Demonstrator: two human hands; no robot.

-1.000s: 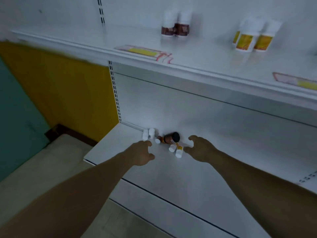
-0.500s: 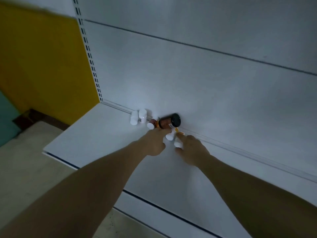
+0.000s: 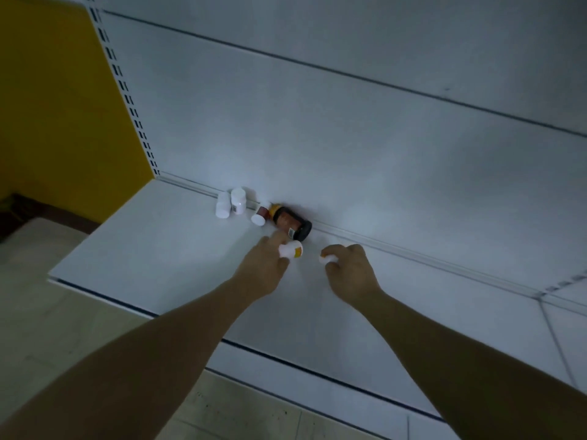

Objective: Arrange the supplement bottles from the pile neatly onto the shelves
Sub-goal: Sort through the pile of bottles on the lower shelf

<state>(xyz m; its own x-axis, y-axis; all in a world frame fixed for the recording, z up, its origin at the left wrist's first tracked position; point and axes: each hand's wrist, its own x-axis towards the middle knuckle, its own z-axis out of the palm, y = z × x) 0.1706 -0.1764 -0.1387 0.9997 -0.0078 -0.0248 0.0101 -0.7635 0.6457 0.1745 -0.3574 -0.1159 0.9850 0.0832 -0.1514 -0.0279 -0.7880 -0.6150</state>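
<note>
A small pile of supplement bottles lies at the back of the white bottom shelf (image 3: 152, 255). My left hand (image 3: 263, 268) grips a white bottle with a yellow label (image 3: 291, 249). My right hand (image 3: 349, 268) curls around another small white bottle (image 3: 327, 258), mostly hidden by my fingers. Just behind them a large brown bottle with a black cap (image 3: 290, 222) lies on its side. A small brown bottle with a white cap (image 3: 260, 215) lies beside it. Two white bottles (image 3: 230, 203) stand further left against the back panel.
The white back panel (image 3: 349, 138) rises behind the pile, with a slotted upright (image 3: 127, 90) at its left edge. A yellow wall (image 3: 57, 106) is on the left. Beige floor tiles (image 3: 31, 328) lie below the shelf's front edge.
Both hands have closed on a small white bottle each and drawn back slightly from the pile. The camera has tilted down, so the upper shelf has gone out of view.
</note>
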